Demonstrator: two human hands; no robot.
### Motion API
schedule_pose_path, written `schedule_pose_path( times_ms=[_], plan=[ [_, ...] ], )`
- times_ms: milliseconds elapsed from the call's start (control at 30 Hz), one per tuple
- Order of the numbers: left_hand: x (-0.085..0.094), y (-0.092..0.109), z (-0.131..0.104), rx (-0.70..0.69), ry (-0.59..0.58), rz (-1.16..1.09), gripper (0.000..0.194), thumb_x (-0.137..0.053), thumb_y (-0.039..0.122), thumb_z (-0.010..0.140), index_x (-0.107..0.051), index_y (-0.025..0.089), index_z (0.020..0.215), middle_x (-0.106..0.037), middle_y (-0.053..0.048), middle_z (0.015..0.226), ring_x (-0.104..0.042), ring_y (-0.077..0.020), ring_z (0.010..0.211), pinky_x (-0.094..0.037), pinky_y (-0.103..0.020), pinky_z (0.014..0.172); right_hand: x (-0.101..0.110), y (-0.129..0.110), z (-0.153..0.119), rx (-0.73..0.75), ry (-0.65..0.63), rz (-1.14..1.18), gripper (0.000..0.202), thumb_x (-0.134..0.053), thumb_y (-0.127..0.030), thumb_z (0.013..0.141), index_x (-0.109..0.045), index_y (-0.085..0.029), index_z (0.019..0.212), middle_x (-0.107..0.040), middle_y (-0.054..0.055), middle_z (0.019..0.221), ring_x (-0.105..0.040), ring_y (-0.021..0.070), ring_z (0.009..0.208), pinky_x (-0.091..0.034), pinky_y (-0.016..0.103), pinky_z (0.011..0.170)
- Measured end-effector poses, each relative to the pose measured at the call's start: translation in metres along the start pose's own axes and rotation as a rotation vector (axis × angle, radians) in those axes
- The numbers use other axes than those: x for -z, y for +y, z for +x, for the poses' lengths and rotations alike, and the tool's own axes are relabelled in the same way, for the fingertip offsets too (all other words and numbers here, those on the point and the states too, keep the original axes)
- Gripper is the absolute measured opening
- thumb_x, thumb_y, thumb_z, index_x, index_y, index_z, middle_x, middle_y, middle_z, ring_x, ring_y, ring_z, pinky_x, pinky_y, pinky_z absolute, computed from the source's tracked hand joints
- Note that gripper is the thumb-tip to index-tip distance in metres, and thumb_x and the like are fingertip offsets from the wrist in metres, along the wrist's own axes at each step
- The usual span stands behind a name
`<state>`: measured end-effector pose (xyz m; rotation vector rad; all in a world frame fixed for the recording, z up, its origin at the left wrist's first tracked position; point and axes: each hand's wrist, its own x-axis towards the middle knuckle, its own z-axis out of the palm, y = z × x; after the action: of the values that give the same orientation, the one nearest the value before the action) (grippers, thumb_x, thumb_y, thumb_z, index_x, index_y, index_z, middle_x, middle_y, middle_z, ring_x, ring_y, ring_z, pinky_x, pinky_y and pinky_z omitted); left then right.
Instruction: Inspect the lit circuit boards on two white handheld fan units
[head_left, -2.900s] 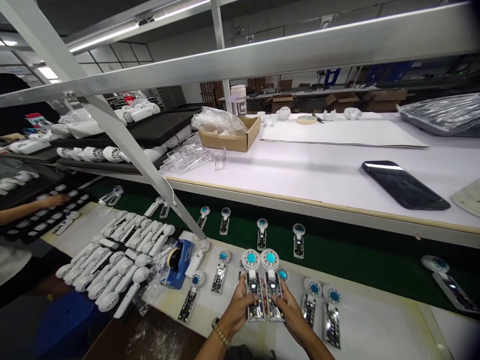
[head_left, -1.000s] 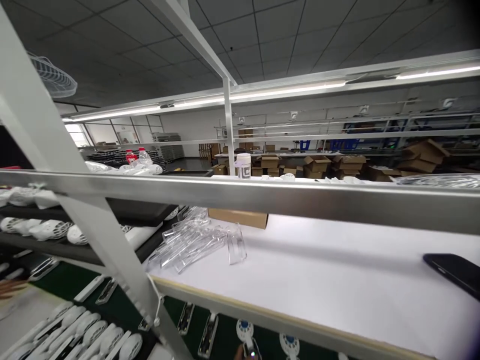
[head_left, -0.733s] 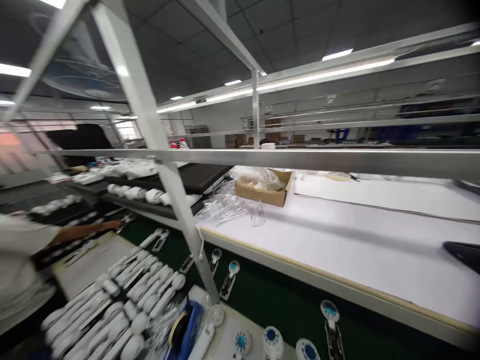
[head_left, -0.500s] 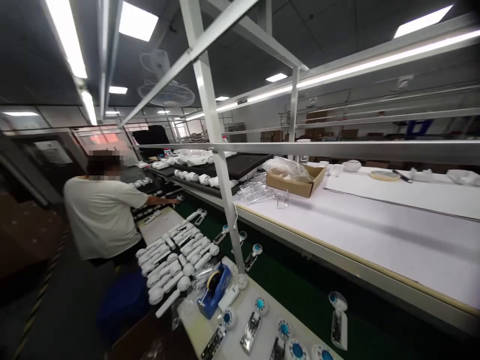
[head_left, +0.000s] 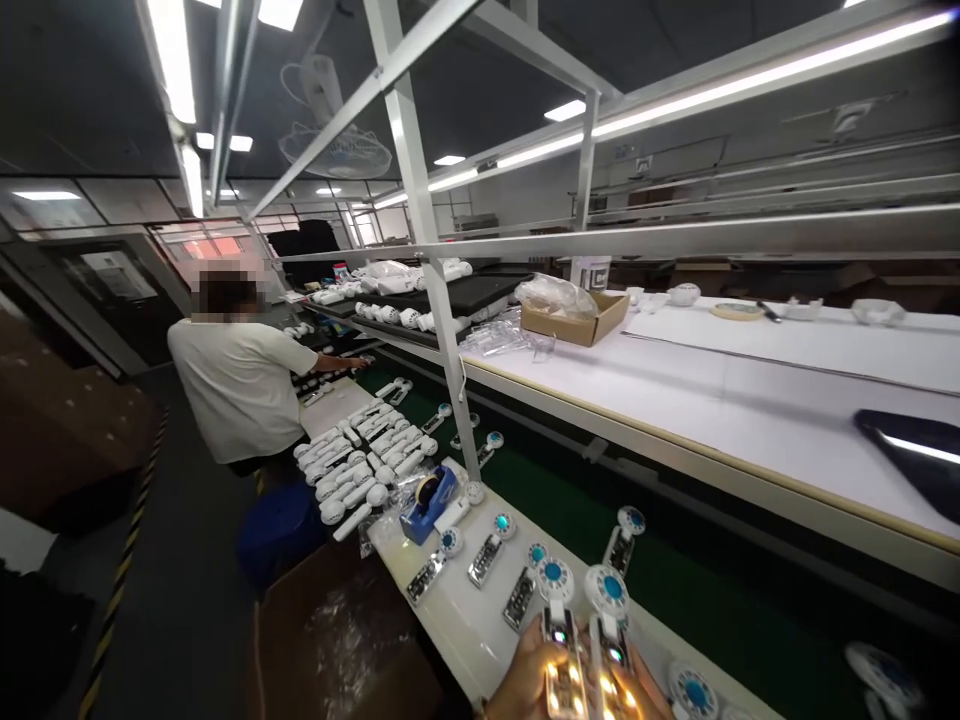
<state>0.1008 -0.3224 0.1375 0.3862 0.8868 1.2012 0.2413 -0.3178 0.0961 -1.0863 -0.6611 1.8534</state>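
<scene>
At the bottom of the view my left hand point(head_left: 523, 682) is closed around a white handheld fan point(head_left: 555, 578) with a blue centre and its handle's circuit board bare. My right hand point(head_left: 645, 684) grips a second such fan point(head_left: 606, 592) close beside it. Small lights glow on both boards. Farther left on the white worktop point(head_left: 457, 625) lie more open-backed fans, among them one point(head_left: 486, 556) with its board facing up. Another fan point(head_left: 693, 690) is just right of my right hand.
A blue tape dispenser point(head_left: 429, 505) stands by rows of white fans point(head_left: 367, 455). Beyond runs a green conveyor belt point(head_left: 559, 465) carrying fans. A metal post point(head_left: 450, 370) rises in front. A co-worker point(head_left: 240, 385) stands at left; an open carton point(head_left: 330, 640) sits below.
Both my hands have come into view at the bottom, each holding a fan with lit lights. The camera view has tipped down, and belt fans have shifted. The co-worker's arm still reaches toward the belt.
</scene>
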Motion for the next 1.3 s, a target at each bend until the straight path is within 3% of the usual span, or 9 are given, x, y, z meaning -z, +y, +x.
schedule_pose_path(
  times_ms=[133,267,533,800,900,1067,1300],
  plan=[
    [-0.01,0.015,-0.003,0.017,-0.058,0.079,0.037,-0.052,0.009,0.063,-0.053,0.017,0.099,-0.065,-0.004,0.076,-0.062,-0.0163,0.063,-0.046,-0.031,0.061,-0.013,-0.018,-0.006,-0.009,0.063,0.122,0.09,-0.067,-0.05,0.059,-0.024,-0.027,0.135,-0.071,0.006,0.101,-0.065,0.0308,0.092,-0.052,0.042,0.078],
    [-0.015,0.023,0.005,0.096,-0.111,0.112,0.04,-0.054,0.011,0.065,-0.048,0.018,0.105,-0.064,-0.002,0.074,-0.06,-0.0148,0.056,-0.046,-0.029,0.055,-0.024,-0.033,-0.012,0.056,0.181,0.145,0.086,-0.073,-0.042,0.057,-0.034,-0.024,0.132,-0.07,0.004,0.105,-0.062,0.0261,0.097,-0.05,0.034,0.078],
    [-0.016,0.029,0.011,0.103,-0.155,0.16,0.042,-0.057,0.013,0.067,-0.047,0.019,0.108,-0.064,-0.004,0.081,-0.062,-0.0162,0.066,-0.05,-0.029,0.058,-0.032,-0.048,-0.02,0.038,0.156,0.163,0.085,-0.071,-0.041,0.06,-0.031,-0.024,0.133,-0.072,0.003,0.096,-0.066,0.0238,0.084,-0.05,0.033,0.072],
    [-0.013,0.032,0.011,0.13,-0.187,0.12,0.041,-0.054,0.01,0.069,-0.045,0.019,0.108,-0.063,-0.003,0.081,-0.062,-0.0144,0.065,-0.049,-0.025,0.056,-0.03,-0.042,-0.016,0.001,0.147,0.208,0.087,-0.07,-0.038,0.061,-0.026,-0.023,0.135,-0.073,0.004,0.094,-0.064,0.0269,0.092,-0.05,0.035,0.072],
    [-0.008,0.03,0.011,0.107,-0.222,0.096,0.045,-0.056,0.004,0.063,-0.046,0.019,0.104,-0.063,-0.004,0.085,-0.062,-0.0148,0.068,-0.047,-0.023,0.054,-0.027,-0.036,-0.016,0.001,0.084,0.219,0.087,-0.069,-0.034,0.064,-0.021,-0.025,0.136,-0.069,0.004,0.107,-0.061,0.026,0.1,-0.049,0.036,0.08],
    [-0.002,0.028,0.016,0.082,-0.227,0.104,0.049,-0.054,-0.001,0.058,-0.047,0.02,0.102,-0.063,-0.002,0.083,-0.061,-0.014,0.063,-0.048,-0.024,0.053,-0.019,-0.018,-0.006,0.054,0.098,0.205,0.082,-0.07,-0.037,0.063,-0.029,-0.027,0.133,-0.053,0.005,0.13,-0.048,0.0253,0.119,-0.041,0.036,0.096],
    [-0.001,0.034,0.021,0.084,-0.181,0.074,0.053,-0.053,-0.005,0.051,-0.049,0.019,0.098,-0.063,-0.002,0.081,-0.061,-0.0137,0.07,-0.044,-0.021,0.056,-0.013,-0.007,0.01,-0.02,0.127,0.163,0.097,-0.071,-0.045,0.059,-0.016,-0.026,0.137,-0.051,0.009,0.132,-0.051,0.0289,0.115,-0.043,0.041,0.094]
  ],
)
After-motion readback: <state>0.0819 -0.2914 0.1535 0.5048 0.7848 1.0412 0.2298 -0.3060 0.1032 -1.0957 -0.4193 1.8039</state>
